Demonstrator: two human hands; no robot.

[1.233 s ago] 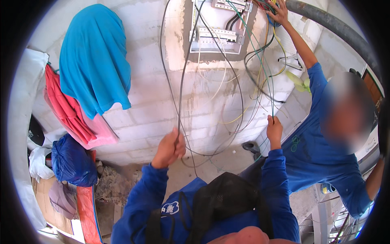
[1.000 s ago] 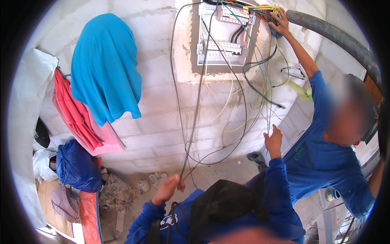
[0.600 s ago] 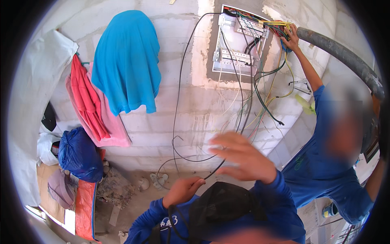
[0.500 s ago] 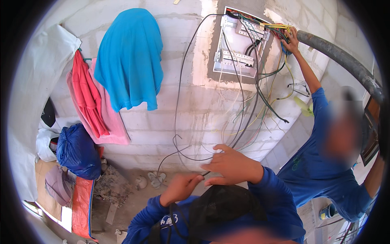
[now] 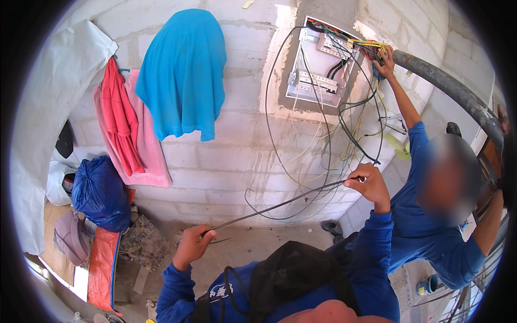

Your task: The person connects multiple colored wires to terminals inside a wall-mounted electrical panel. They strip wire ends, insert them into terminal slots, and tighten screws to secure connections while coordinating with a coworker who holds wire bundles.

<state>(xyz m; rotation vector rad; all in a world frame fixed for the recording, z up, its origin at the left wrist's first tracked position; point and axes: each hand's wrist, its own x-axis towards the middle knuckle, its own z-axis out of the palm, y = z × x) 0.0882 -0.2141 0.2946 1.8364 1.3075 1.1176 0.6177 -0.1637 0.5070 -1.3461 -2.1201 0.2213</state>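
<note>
A black cable (image 5: 274, 206) runs stretched at a slant between my hands. My left hand (image 5: 193, 245) is closed round it low on the left, with a short tail sticking out below. Higher up, at the right, my right hand (image 5: 369, 186) pinches the same cable between thumb and fingers. Above my hands, an electrical panel box (image 5: 295, 96) sits in the block wall, with rows of breakers (image 5: 318, 83) and loose wires hanging out. A co-worker's hand (image 5: 383, 63) holds the bundle of coloured wires (image 5: 368, 45) at the box's right side.
The co-worker (image 5: 436, 215) stands close on my right, under a thick grey conduit (image 5: 447, 75). Blue cloth (image 5: 183, 75) and pink clothes (image 5: 145, 145) hang at the left, above a blue bag (image 5: 102, 194) and an orange sheet (image 5: 101, 269). Dark footwear (image 5: 332, 228) lies by the wall.
My hands have moved apart, the left toward the lower left and the right up and rightward, and the cable is now drawn out between them. The co-worker's hand stays at the wires.
</note>
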